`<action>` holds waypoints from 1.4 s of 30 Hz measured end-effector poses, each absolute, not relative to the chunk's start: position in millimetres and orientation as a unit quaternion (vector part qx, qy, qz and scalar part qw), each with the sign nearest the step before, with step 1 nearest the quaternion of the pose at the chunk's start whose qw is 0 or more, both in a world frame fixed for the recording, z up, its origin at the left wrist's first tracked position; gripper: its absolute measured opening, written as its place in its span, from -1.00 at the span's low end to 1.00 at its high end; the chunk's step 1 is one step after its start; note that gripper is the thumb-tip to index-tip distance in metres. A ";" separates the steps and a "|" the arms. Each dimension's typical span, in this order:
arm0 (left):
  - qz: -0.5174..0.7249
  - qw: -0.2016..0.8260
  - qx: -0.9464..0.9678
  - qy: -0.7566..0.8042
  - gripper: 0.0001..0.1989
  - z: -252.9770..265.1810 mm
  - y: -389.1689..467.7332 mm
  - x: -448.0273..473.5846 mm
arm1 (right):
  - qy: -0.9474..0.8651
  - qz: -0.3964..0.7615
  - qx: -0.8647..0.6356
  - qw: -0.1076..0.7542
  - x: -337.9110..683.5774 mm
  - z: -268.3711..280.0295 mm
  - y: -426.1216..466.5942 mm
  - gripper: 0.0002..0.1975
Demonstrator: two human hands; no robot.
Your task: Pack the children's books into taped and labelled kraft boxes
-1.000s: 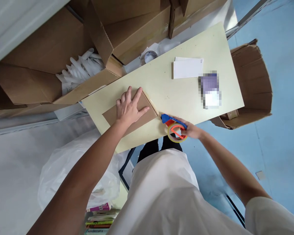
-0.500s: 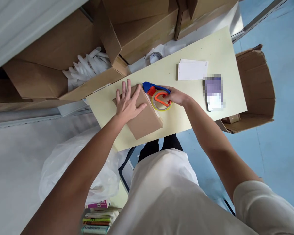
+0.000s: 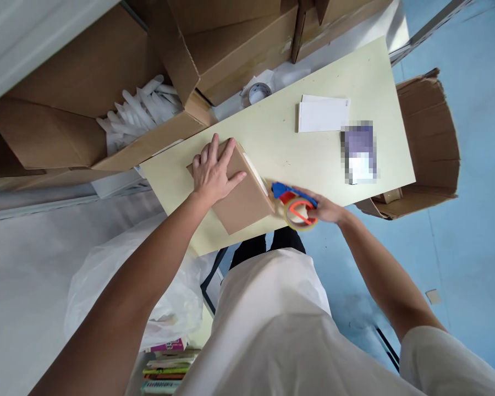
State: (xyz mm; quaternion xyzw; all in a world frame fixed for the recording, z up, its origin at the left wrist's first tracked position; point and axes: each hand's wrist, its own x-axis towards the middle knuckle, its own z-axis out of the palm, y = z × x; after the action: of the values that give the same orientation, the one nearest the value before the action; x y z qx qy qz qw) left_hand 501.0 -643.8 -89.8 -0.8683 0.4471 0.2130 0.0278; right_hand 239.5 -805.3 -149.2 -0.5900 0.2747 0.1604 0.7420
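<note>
A closed brown cardboard box (image 3: 242, 201) lies on the pale yellow table (image 3: 325, 69). My left hand (image 3: 214, 171) rests flat on the box's top with the fingers spread. In my right hand (image 3: 324, 208) is a blue and orange tape dispenser (image 3: 295, 192) with a roll of tape on it. The dispenser is just right of the box's near right corner, close to the table's front edge. Its blue end points toward the box. Whether a strip of tape runs between the two I cannot tell.
White papers (image 3: 324, 114) and a blurred-out purple and white item (image 3: 359, 154) lie on the table's right part. A tape roll (image 3: 259, 93) sits behind the table. White tube-like pieces (image 3: 142, 110) fill an open carton at the left. An open carton (image 3: 429, 143) stands right of the table.
My right hand has moved the tape dispenser toward me and to the right, from the box's right side past its near corner. My left hand has stayed on the box.
</note>
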 end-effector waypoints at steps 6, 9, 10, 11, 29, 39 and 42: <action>0.183 0.012 -0.895 0.408 -0.16 -98.1 -641.8 499.6 | 0.320 0.154 -0.535 0.767 174.3 -159.7 -738.2 -0.18; 0.158 -0.003 -0.934 0.319 -0.16 -105.4 -627.3 498.6 | 0.355 0.099 -0.548 0.751 204.5 -161.2 -742.7 -0.16; 0.156 -0.005 -0.945 0.289 -0.14 -106.5 -619.9 497.5 | 0.358 0.088 -0.556 0.745 219.8 -160.6 -751.1 -0.16; 0.157 -0.003 -0.951 0.266 -0.12 -106.6 -612.0 495.8 | 0.352 0.084 -0.564 0.742 236.4 -159.5 -761.9 -0.16; 0.218 -0.007 -0.876 0.431 -0.11 -88.6 -637.3 480.6 | 0.194 0.202 -0.637 0.718 315.7 -153.4 -843.4 -0.15; 0.225 -0.027 -0.870 0.438 -0.12 -92.7 -633.6 481.9 | 0.074 0.418 -0.659 0.621 337.4 -162.7 -898.2 -0.29; 0.232 -0.026 -0.865 0.444 -0.11 -92.9 -632.1 480.6 | 0.044 0.493 -0.652 0.574 396.9 -186.0 -917.9 -0.46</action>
State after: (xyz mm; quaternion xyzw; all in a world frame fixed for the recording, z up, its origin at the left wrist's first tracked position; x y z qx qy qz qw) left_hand 480.6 -632.1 -92.9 -0.8651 0.4439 0.2323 -0.0258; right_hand 396.9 -917.9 -186.0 -0.6523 0.0439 0.4934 0.5737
